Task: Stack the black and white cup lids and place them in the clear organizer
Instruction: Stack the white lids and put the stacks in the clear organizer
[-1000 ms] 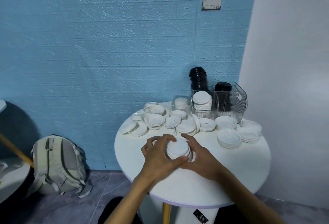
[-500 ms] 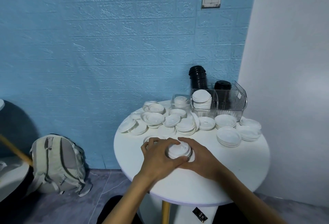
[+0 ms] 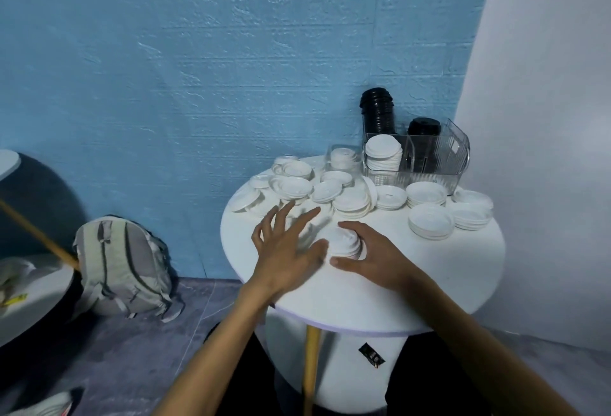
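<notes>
A short stack of white lids stands on the round white table near its front. My right hand cups the stack from the right, thumb and fingers curled round it. My left hand hovers just left of the stack with fingers spread, holding nothing. Several loose white lids and small piles lie across the table's far half. The clear organizer stands at the back right, holding a white lid stack in its left compartment and black lids behind.
A tall stack of black lids stands behind the organizer against the blue wall. A small clear box with white lids sits left of the organizer. More white lid piles lie at the right. A grey backpack leans on the floor at left.
My left hand has let go of the white lid stack and opened, moving left and forward. My right hand stays on the stack. The camera has tilted.
</notes>
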The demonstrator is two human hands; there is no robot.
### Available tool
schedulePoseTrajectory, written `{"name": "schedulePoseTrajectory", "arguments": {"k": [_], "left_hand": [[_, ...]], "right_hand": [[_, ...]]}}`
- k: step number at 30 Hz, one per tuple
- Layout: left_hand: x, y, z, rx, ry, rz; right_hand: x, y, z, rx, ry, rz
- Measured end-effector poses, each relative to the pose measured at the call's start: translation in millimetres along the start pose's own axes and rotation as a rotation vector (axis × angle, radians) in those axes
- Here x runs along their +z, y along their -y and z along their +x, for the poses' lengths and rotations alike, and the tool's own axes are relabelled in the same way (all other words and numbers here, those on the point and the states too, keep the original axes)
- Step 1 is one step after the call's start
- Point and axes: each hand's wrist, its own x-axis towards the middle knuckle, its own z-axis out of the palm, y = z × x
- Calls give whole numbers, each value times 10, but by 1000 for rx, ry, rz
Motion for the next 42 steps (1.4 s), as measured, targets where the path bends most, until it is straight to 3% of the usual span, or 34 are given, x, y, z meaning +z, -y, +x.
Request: {"name": "schedulePoseTrajectory", "arguments": {"k": [5,21,27,35,38,42], "left_hand": [[-96,88,51,-107,175,-78],[-115,170,167,-111,203,-114],[-120,190,178,-142,133,-313],[-211,9,152,-179,308,-403],[-248,-41,129,-220,325,-620],[-193,-32,148,-123,114,-960]], "right_hand": [[11,16,25,38,4,30],[-83,57,-13,42,85,76],[-59,36,-13,56,72,64],[-45,32,-26,79,50,74],[-42,37,-25,80,47,73],[-49,40,-28,95,50,61]]}}
